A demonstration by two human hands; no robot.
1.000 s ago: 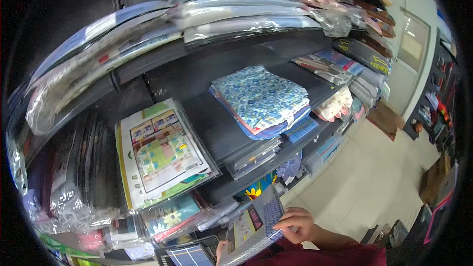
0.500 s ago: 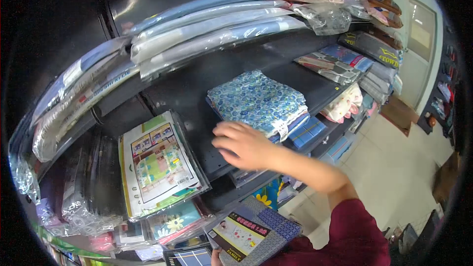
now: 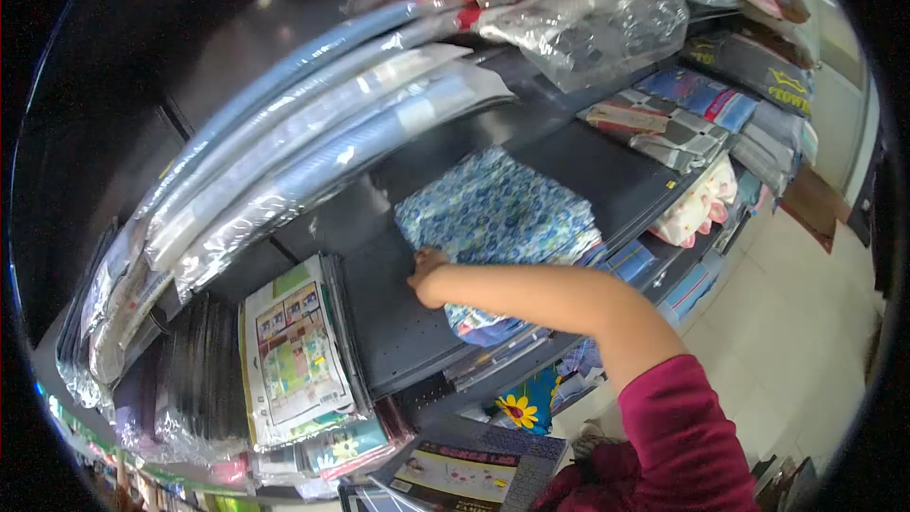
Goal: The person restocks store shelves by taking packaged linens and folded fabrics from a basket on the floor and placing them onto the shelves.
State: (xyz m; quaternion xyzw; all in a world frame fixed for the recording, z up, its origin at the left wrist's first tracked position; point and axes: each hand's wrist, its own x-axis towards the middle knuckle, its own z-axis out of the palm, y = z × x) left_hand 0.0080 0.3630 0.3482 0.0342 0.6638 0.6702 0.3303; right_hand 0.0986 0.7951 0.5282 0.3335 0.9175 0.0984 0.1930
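Observation:
My right hand (image 3: pixel 428 277) is at the left edge of a folded blue floral cloth (image 3: pixel 498 209) on the dark shelf. Its fingers are curled against that edge and seem to grip it, though they are partly hidden. My bare forearm crosses over the front of the cloth, and layers of folded fabric show below it. Low in the view is a flat package (image 3: pixel 455 469) with a dark printed label and a grey-blue pattern. My left hand does not show.
Plastic-wrapped textiles (image 3: pixel 332 147) lie stacked on the upper shelf. Left of my hand stands a pile of packaged sheets (image 3: pixel 299 351). Further right are a checked package (image 3: pixel 654 128) and a white-and-pink cloth (image 3: pixel 697 204). Tiled floor (image 3: pixel 758 322) runs along the right.
My right hand has moved from hovering before the floral cloth to its left edge. The view has shifted closer to the shelf. My left thumb at the package has dropped out of view.

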